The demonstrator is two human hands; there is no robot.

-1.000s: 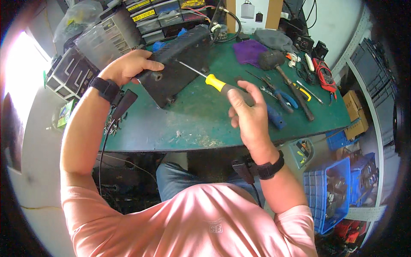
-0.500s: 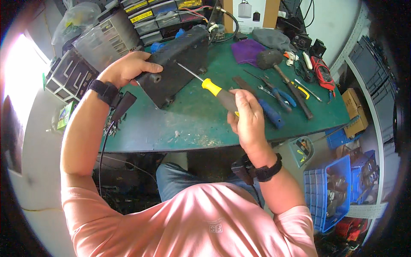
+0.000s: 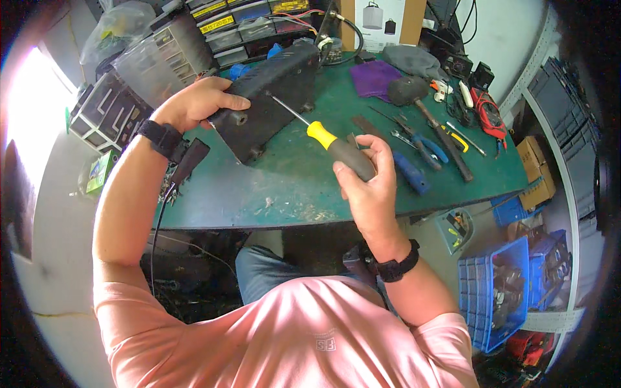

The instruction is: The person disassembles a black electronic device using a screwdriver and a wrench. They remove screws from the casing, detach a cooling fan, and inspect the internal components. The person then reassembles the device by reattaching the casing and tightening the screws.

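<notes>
From the head camera, the only view I have, I see the left hand (image 3: pixel 197 103) wrapped over the near end of a long black housing (image 3: pixel 272 97) that lies slantwise on the green bench (image 3: pixel 272 187), fingers curled down its side and thumb on top; I take that grip as bracing, so the block cannot slide while it is worked on. The right hand (image 3: pixel 367 184) is closed around the dark grip of a screwdriver (image 3: pixel 323 136) with a yellow collar, fingers wrapped and thumb along the handle. The steel shaft runs up and left, and its tip meets the top face of the housing, near the middle; whether it sits in a screw head I cannot tell. The tool is held at a low slant rather than upright, which suits the angled face of the housing. To the right, well apart from both hands, lie blue-handled pliers (image 3: pixel 424 145), a black mallet (image 3: pixel 414 97) and a purple cloth (image 3: pixel 375 76), within reach yet off the work area. Stacked drawer cabinets (image 3: pixel 162 58) stand behind the housing.
</notes>
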